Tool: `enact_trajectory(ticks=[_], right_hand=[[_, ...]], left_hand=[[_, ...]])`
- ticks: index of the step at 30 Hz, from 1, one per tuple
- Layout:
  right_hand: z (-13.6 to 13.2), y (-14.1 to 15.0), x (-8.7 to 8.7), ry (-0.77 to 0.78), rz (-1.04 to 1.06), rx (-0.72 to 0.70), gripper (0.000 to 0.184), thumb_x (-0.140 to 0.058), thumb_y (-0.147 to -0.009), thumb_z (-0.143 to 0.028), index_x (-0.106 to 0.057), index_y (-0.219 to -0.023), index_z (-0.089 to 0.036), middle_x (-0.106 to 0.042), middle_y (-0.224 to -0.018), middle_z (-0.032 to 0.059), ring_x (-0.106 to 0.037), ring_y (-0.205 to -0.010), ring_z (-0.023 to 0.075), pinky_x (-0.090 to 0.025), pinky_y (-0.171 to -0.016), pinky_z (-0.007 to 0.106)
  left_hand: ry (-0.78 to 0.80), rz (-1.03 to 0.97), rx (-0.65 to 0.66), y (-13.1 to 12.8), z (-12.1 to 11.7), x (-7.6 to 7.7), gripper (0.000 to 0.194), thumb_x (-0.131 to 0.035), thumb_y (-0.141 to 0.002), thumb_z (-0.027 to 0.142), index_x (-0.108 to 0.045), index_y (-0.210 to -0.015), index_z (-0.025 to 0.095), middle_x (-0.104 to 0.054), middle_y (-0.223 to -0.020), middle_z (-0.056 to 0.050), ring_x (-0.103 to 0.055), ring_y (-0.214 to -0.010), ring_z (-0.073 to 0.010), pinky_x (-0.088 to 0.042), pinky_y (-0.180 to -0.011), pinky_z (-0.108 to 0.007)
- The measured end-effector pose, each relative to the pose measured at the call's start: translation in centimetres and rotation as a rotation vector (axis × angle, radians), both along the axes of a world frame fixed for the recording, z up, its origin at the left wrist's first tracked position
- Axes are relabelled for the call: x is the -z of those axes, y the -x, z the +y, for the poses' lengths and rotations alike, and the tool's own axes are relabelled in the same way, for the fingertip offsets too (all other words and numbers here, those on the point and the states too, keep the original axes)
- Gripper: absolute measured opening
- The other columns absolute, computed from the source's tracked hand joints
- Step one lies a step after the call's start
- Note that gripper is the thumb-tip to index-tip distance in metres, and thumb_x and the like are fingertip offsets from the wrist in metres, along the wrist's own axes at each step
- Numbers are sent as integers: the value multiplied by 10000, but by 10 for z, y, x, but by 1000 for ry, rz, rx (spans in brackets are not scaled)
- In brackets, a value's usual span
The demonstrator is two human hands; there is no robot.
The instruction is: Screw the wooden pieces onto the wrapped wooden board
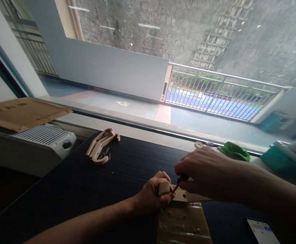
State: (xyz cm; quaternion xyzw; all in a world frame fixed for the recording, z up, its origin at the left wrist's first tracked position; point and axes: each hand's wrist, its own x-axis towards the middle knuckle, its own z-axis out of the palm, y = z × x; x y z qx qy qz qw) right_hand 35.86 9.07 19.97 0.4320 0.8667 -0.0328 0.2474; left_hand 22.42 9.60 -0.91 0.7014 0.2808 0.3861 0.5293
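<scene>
My right hand (pixel 201 169) is closed round the dark handle of a screwdriver (pixel 177 186). Its shaft slants down to the light wooden hook (pixel 180 196), close to my left fingertips. With the fingers of my left hand (pixel 154 191) I grip this hook at its curved end. A dark hole shows in the wood just right of the screwdriver tip. Whether a screw sits under the tip is hidden by my fingers. Beneath the hook lies a brown, tape-covered board or package (pixel 183 222) with small bits on it.
More wooden hooks (pixel 103 144) lie at the table's far left, with several screws (pixel 106 154) beside them. A phone (pixel 262 230) is at the lower right. A green cloth (pixel 234 151) and a tape roll (pixel 198 144) rest by the window. A brown envelope (pixel 23 110) covers part of the radiator (pixel 48 135).
</scene>
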Motion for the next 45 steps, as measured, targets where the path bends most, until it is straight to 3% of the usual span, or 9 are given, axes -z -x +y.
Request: enact_trajectory(ticks=[5, 13, 16, 20, 31, 34, 37, 40, 45], right_hand=[[3, -1, 2, 45, -21, -58, 145, -592, -770, -96, -698, -802, -190, -689, -807, 34, -591, -632, 134, -233, -506, 257], [2, -4, 10, 2, -60, -10, 203, -530, -834, -177, -686, -705, -171, -658, -638, 34, -539, -533, 115, -204, -469, 259], [1, -1, 3, 11, -41, -23, 111, -583, -780, -152, -687, -768, -186, -672, -693, 24, -563, -573, 130, -227, -489, 252], [4, 3, -3, 51, -36, -50, 149, -588, -740, -75, -680, -780, -185, -681, -768, 29, -589, -635, 137, -255, -523, 247], [7, -5, 13, -41, -3, -60, 213, -534, -809, -155, -674, -648, -156, -622, -583, 34, -522, -502, 113, -229, -485, 261], [3, 0, 7, -21, -28, -48, 116, -584, -762, -136, -687, -729, -178, -652, -650, 25, -556, -546, 131, -230, -494, 263], [2, 2, 4, 40, 42, -89, 154, -589, -734, -91, -686, -794, -195, -672, -748, 17, -574, -610, 129, -257, -512, 257], [3, 2, 7, 66, 85, -118, 147, -558, -756, -84, -668, -742, -182, -660, -728, 14, -540, -595, 108, -274, -516, 245], [4, -11, 17, -22, 146, -18, 195, -524, -788, -179, -638, -629, -186, -586, -548, -7, -410, -462, 82, -207, -458, 251]], left_hand=[[-15, -3, 2, 0, 0, 0, 71, -646, -740, 182, -609, -697, 140, -522, -893, -40, -520, -812, -137, -452, -736, -244], [17, 13, -17, -1, 0, 1, 63, -645, -742, 178, -608, -706, 142, -522, -879, -29, -513, -763, -117, -448, -678, -220], [10, 5, -11, -1, 0, 1, 80, -648, -740, 185, -597, -698, 139, -520, -886, -32, -510, -757, -115, -446, -676, -221], [-8, 6, -7, -1, 0, 0, 82, -644, -744, 184, -593, -697, 141, -523, -890, -34, -512, -778, -121, -446, -701, -227], [-2, -5, -20, -1, 0, 3, 58, -643, -739, 184, -609, -713, 146, -526, -902, -37, -522, -776, -123, -454, -691, -226], [-5, -5, -19, -1, 0, 2, 66, -645, -739, 181, -604, -703, 143, -530, -897, -39, -521, -777, -126, -455, -693, -230], [5, 5, -17, -1, -1, 0, 67, -643, -737, 172, -601, -695, 142, -537, -896, -42, -521, -786, -131, -456, -702, -236], [18, 13, -12, 0, -1, 0, 70, -639, -736, 164, -596, -687, 139, -537, -909, -46, -524, -797, -134, -457, -709, -237], [3, 12, -12, 0, 0, 0, 59, -639, -739, 173, -610, -697, 143, -525, -915, -41, -522, -803, -130, -458, -714, -233]])
